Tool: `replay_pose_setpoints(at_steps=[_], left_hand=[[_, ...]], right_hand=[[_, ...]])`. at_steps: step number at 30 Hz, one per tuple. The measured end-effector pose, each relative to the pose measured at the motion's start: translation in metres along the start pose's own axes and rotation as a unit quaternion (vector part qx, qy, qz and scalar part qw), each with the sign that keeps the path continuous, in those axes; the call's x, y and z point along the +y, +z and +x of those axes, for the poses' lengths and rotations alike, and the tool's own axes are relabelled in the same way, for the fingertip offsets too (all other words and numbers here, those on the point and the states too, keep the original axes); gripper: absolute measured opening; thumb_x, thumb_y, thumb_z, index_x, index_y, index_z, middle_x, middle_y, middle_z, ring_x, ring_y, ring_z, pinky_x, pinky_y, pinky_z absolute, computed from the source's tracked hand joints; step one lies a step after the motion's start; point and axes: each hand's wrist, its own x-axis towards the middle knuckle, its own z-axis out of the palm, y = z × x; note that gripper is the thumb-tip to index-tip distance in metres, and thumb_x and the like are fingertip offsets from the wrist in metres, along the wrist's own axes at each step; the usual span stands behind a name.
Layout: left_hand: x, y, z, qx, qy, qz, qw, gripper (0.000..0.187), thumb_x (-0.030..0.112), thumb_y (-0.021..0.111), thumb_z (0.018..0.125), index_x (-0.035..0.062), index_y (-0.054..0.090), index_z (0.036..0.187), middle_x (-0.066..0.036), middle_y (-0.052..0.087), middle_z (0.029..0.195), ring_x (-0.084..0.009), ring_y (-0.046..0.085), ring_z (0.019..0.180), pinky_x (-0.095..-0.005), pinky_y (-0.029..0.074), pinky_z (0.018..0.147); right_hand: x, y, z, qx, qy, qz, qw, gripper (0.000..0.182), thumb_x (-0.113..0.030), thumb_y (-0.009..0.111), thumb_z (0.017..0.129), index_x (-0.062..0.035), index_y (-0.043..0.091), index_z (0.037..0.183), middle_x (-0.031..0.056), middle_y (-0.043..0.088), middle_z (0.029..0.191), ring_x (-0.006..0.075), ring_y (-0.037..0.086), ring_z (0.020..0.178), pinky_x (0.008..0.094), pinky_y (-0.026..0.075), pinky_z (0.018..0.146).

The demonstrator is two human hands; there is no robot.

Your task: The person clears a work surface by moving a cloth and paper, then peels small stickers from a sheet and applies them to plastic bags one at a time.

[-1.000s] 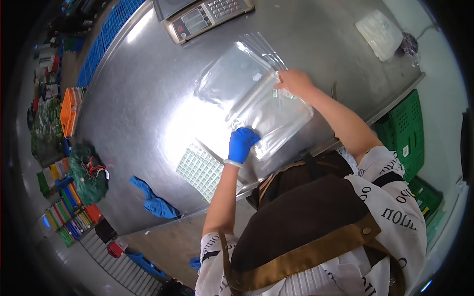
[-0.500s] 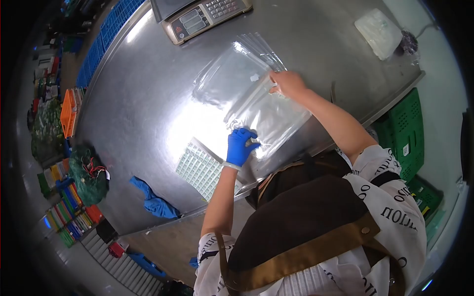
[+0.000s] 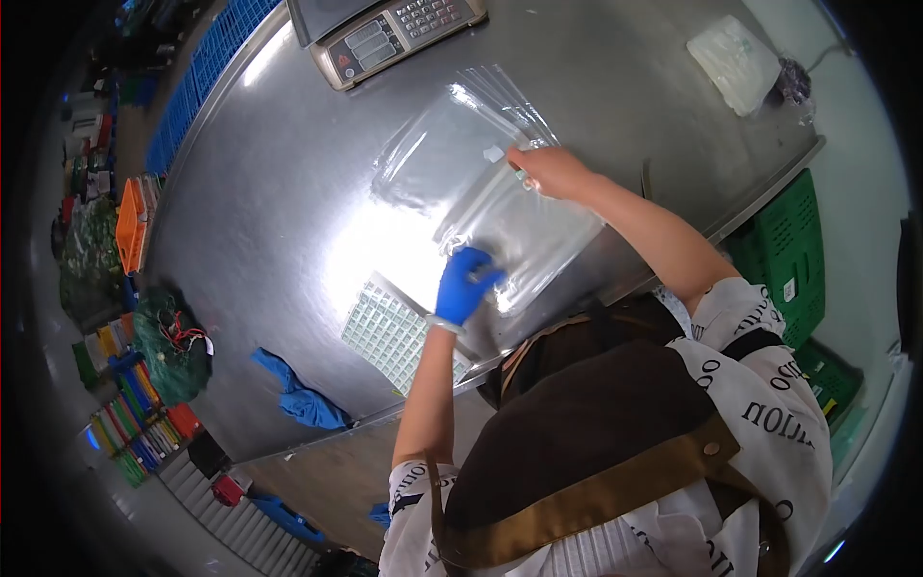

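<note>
Clear plastic bags [image 3: 433, 144] lie fanned out in a stack on the metal table, with another clear bag layer [image 3: 548, 236] nearer me. My bare right hand [image 3: 556, 174] is over the bags, its fingers pinched together. A small pale green label [image 3: 525, 180] shows at those fingers. Just beyond the fingertips is a white label [image 3: 493, 154] on the bags. My left hand [image 3: 465, 287], in a blue glove, sits at the near left edge of the bags, thumb apart from the slightly blurred fingers. Beside its wrist lies a sheet of small labels [image 3: 385, 327].
A weighing scale [image 3: 385, 43] stands at the table's far edge. A crumpled blue glove [image 3: 300, 389] lies on the left, near a green net bag [image 3: 171, 341]. A white packet [image 3: 734, 65] is at the far right. Green crates [image 3: 784, 255] stand beside the table.
My right hand has moved left across the bags, toward the white label. My left hand has shifted slightly and its fingers are now blurred.
</note>
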Motion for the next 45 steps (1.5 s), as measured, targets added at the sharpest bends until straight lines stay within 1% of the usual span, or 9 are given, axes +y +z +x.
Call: replay_pose_setpoints(at_steps=[1, 5, 7, 14, 19, 23, 29, 35, 45], left_hand=[[0.008, 0.006, 0.0, -0.046, 0.16, 0.248, 0.954, 0.04, 0.022, 0.083, 0.062, 0.0082, 0.064, 0.094, -0.011, 0.062, 0.088, -0.0277, 0.058, 0.077, -0.0365, 0.048, 0.072], [-0.027, 0.013, 0.002, -0.033, 0.084, 0.122, 0.988, 0.017, 0.014, 0.073, 0.074, 0.0089, 0.067, 0.089, -0.01, 0.062, 0.08, -0.0279, 0.058, 0.073, -0.0354, 0.047, 0.07], [-0.023, 0.01, 0.006, -0.024, 0.015, 0.122, 0.992, 0.007, 0.01, 0.067, 0.08, 0.006, 0.07, 0.085, -0.007, 0.061, 0.073, -0.023, 0.059, 0.071, -0.0321, 0.045, 0.071], [0.003, -0.049, 0.018, 0.523, -0.13, -0.238, 0.808, 0.015, 0.013, 0.051, 0.091, 0.0021, 0.061, 0.087, 0.0, 0.052, 0.073, -0.0102, 0.048, 0.067, -0.025, 0.042, 0.067], [0.007, 0.004, -0.003, -0.016, 0.046, 0.123, 0.991, 0.02, 0.018, 0.07, 0.08, 0.0078, 0.063, 0.095, -0.009, 0.062, 0.093, -0.0263, 0.058, 0.088, -0.0367, 0.046, 0.079], [-0.009, 0.017, 0.001, 0.008, 0.096, 0.192, 0.977, 0.019, 0.018, 0.075, 0.074, 0.0059, 0.068, 0.086, -0.01, 0.064, 0.084, -0.0283, 0.059, 0.078, -0.0379, 0.046, 0.07], [-0.034, 0.005, 0.004, -0.032, -0.095, -0.092, 0.991, 0.013, 0.006, 0.059, 0.091, -0.0014, 0.069, 0.094, -0.006, 0.063, 0.089, -0.0148, 0.061, 0.082, -0.0273, 0.048, 0.08], [-0.017, -0.009, 0.003, -0.102, -0.049, -0.093, 0.989, 0.015, 0.006, 0.059, 0.091, -0.0019, 0.068, 0.101, -0.007, 0.065, 0.095, -0.0152, 0.061, 0.085, -0.0284, 0.048, 0.081], [0.006, -0.066, 0.018, 0.493, -0.104, -0.258, 0.824, 0.013, 0.011, 0.052, 0.09, 0.0015, 0.06, 0.092, -0.004, 0.059, 0.08, -0.0129, 0.055, 0.07, -0.0259, 0.047, 0.066]], right_hand=[[-0.002, 0.002, 0.003, 0.009, 0.017, -0.048, 0.999, 0.031, -0.016, 0.068, 0.082, -0.0089, 0.047, 0.104, 0.0137, 0.064, 0.08, 0.0361, 0.064, 0.077, 0.0455, 0.047, 0.064], [0.01, -0.005, 0.005, 0.061, 0.032, -0.118, 0.991, 0.027, -0.016, 0.065, 0.084, -0.0076, 0.048, 0.103, 0.0119, 0.063, 0.074, 0.0309, 0.065, 0.074, 0.0416, 0.047, 0.061], [0.011, -0.013, 0.004, 0.063, 0.053, 0.15, 0.985, 0.024, -0.014, 0.063, 0.085, -0.0066, 0.048, 0.102, 0.0117, 0.063, 0.073, 0.0257, 0.065, 0.071, 0.0384, 0.046, 0.059], [-0.003, -0.032, -0.007, -0.023, 0.049, 0.353, 0.934, 0.019, -0.014, 0.061, 0.086, -0.005, 0.049, 0.098, 0.013, 0.062, 0.071, 0.0241, 0.063, 0.067, 0.0367, 0.045, 0.058], [-0.002, 0.007, 0.008, -0.028, -0.012, -0.121, 0.992, 0.026, -0.018, 0.067, 0.081, -0.005, 0.05, 0.096, 0.0153, 0.063, 0.076, 0.0325, 0.064, 0.074, 0.0436, 0.047, 0.06], [0.009, -0.006, 0.013, 0.034, 0.025, -0.146, 0.988, 0.026, -0.018, 0.069, 0.08, -0.005, 0.05, 0.093, 0.0152, 0.062, 0.074, 0.0343, 0.062, 0.07, 0.044, 0.046, 0.059], [-0.014, -0.062, 0.007, 0.014, 0.084, 0.41, 0.908, 0.022, -0.018, 0.068, 0.084, -0.0043, 0.051, 0.085, 0.0034, 0.052, 0.063, 0.0145, 0.051, 0.057, 0.0309, 0.042, 0.052], [-0.011, -0.053, 0.003, 0.013, 0.035, 0.316, 0.948, 0.018, -0.018, 0.066, 0.087, -0.0059, 0.053, 0.086, -0.0013, 0.051, 0.063, 0.007, 0.048, 0.058, 0.0234, 0.038, 0.05], [-0.014, -0.054, -0.005, -0.084, 0.02, 0.4, 0.912, 0.01, -0.006, 0.06, 0.086, -0.0071, 0.052, 0.092, 0.0032, 0.055, 0.075, 0.0114, 0.052, 0.07, 0.0282, 0.042, 0.061]])
